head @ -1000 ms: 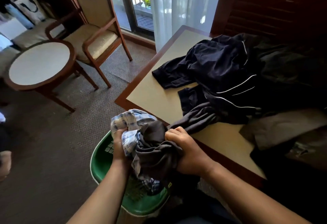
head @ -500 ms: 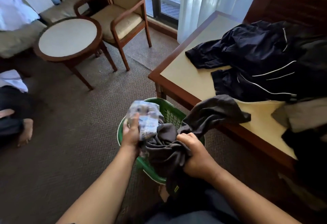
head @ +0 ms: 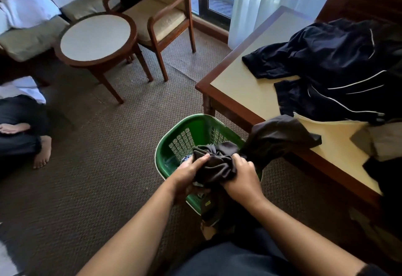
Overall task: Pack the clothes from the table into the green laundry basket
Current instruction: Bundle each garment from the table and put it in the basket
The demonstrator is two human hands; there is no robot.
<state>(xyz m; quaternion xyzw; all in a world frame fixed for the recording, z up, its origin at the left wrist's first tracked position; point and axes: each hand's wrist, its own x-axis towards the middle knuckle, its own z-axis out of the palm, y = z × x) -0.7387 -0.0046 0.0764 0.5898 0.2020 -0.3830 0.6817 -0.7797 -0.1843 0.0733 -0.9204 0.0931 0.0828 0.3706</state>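
The green laundry basket stands on the carpet at the table's near corner. Over it, my left hand and my right hand both grip a bunched dark grey garment; its far end drapes up over the table's front edge. A bit of blue-white checked cloth shows inside the basket, just under my left hand. On the table lies a pile of dark navy clothes with white piping, and grey and black clothes lie at the right.
A round side table and a wooden armchair stand on the carpet at the back left. Another person's bare foot and leg rest on the floor at the left edge. Curtain and glass door are behind.
My left hand has let the checked cloth drop into the basket and moved onto the dark grey garment. Both hands have lowered toward the basket, and the view has swung left.
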